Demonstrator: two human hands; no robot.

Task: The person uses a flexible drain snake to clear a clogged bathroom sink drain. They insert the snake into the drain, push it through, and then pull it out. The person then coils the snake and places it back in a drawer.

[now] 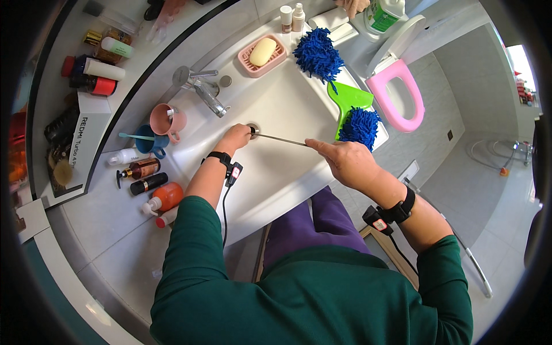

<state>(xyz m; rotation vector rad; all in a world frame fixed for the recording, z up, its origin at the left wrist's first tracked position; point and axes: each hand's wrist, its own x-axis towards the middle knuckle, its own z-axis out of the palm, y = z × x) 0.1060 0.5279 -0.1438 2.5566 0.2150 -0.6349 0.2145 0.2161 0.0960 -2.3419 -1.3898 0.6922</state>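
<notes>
A thin metal rod (282, 139) runs across the white sink basin (282, 109). Its right end disappears into my right hand (351, 164), which is closed round it with the index finger stretched along it. At its left end, my left hand (234, 138) is bent down at the drain hole (253, 130), fingers drawn together. Whether those fingers pinch the rod's tip or a part of the drain is hidden. Behind the left hand stands the chrome faucet (201, 89).
A pink soap dish (261, 63), blue shaggy cloths (319, 54) and a green dustpan-like tool (347, 100) lie on the rim. Two cups, pink (167, 121) and blue (150, 141), and several bottles stand or lie left. A pink-seated toilet (417, 109) is at right.
</notes>
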